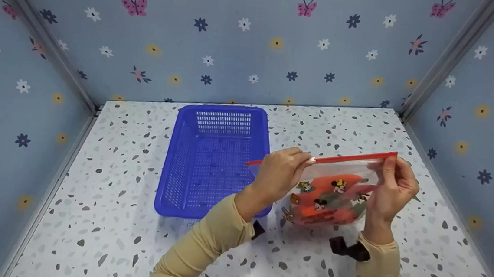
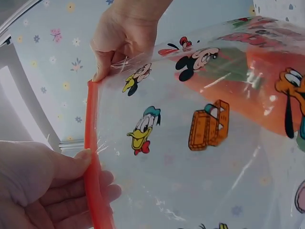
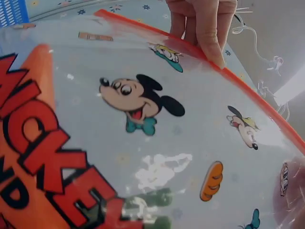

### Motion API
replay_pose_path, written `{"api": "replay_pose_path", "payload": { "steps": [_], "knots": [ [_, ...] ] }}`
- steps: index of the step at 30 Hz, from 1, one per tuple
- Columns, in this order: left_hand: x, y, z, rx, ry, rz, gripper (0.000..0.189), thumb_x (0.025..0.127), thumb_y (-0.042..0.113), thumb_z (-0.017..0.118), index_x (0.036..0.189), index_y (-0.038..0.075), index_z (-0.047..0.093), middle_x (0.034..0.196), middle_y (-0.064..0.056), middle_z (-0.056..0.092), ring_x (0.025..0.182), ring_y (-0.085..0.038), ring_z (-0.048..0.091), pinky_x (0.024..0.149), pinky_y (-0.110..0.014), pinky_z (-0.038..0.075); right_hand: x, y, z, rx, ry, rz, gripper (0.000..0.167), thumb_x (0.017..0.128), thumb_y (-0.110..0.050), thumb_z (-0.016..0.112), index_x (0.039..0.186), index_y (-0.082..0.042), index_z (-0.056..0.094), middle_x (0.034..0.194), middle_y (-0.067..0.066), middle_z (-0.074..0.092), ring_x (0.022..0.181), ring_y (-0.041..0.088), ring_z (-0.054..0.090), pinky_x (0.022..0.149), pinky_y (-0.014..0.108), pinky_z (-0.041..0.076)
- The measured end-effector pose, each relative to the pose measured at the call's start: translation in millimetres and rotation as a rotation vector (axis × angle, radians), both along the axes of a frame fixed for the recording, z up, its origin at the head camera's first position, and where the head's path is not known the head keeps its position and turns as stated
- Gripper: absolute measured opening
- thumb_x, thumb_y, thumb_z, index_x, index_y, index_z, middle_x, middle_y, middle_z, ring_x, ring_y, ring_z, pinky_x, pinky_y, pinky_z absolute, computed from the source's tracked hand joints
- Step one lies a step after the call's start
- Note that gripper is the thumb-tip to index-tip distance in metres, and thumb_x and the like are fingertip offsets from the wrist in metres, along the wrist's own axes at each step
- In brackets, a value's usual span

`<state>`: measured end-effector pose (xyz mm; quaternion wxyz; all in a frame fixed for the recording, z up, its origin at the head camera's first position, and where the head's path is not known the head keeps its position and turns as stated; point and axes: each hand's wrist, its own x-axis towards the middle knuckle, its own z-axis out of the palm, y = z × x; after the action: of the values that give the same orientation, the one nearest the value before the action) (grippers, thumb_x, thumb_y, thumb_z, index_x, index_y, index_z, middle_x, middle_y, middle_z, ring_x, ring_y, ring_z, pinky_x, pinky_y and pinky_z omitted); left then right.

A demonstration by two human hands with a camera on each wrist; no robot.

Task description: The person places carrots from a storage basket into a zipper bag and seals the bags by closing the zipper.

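Observation:
Both hands hold up a clear zip bag printed with cartoon characters. Along its top runs a red zip strip. My left hand pinches this strip between thumb and fingers, beside a small white spot that looks like a slider. At the strip's other end, my right hand grips the bag's top corner. Inside lie orange and green things, blurred by the plastic, so their kind is unclear. In the right wrist view the left hand shows above the strip, its thumb pressing on it.
A blue perforated plastic basket stands left of the bag, and the strip's left end overhangs its right side. Beneath is a white speckled tabletop. Blue flowered panels enclose the back and both sides. Dark straps hang by the wrists.

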<state>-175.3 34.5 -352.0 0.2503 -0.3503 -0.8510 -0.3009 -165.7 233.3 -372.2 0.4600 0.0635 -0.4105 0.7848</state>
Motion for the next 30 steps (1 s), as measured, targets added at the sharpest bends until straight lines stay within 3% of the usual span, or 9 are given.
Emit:
{"api": "replay_pose_path", "payload": {
  "steps": [10,19,25,30],
  "knots": [
    [-0.1,-31.1,-1.5,-0.001,0.024,0.083,0.017,0.088,0.014,0.055,0.085,0.004,0.068,0.076,-0.004,0.063,0.07,-0.016,0.061,0.063,-0.027,0.049,-5.0,26,-0.1,-0.042,-0.043,-0.003,0.01,0.08,0.009,0.057,0.081,0.019,0.058,0.063,0.018,0.056,0.052,0.023,0.054,0.053,0.027,0.05],
    [-1.4,-47.5,0.4,-0.039,0.043,0.138,0.015,0.087,0.013,0.056,0.084,0.003,0.067,0.075,-0.006,0.063,0.069,-0.018,0.061,0.061,-0.028,0.049,-5.8,48,-13.1,-0.069,-0.127,-0.039,0.012,0.078,0.005,0.062,0.082,0.016,0.062,0.067,0.016,0.056,0.059,0.021,0.054,0.058,0.026,0.051],
    [-2.6,-50.0,-1.6,-0.051,0.012,0.172,0.016,0.087,0.013,0.056,0.084,0.003,0.068,0.075,-0.006,0.062,0.068,-0.018,0.061,0.061,-0.027,0.049,-11.7,48,-23.7,0.064,-0.123,-0.14,0.011,0.08,0.004,0.06,0.08,0.015,0.062,0.064,0.012,0.057,0.055,0.017,0.054,0.054,0.023,0.049],
    [-7.1,-47.3,-5.0,-0.088,-0.029,0.212,0.018,0.087,0.016,0.056,0.085,0.003,0.068,0.076,-0.005,0.062,0.068,-0.018,0.061,0.061,-0.027,0.05,-22.1,45,-30.5,0.077,-0.096,-0.123,0.014,0.081,0.004,0.058,0.078,0.017,0.06,0.06,0.014,0.056,0.05,0.019,0.053,0.052,0.024,0.048]
  ]
}}
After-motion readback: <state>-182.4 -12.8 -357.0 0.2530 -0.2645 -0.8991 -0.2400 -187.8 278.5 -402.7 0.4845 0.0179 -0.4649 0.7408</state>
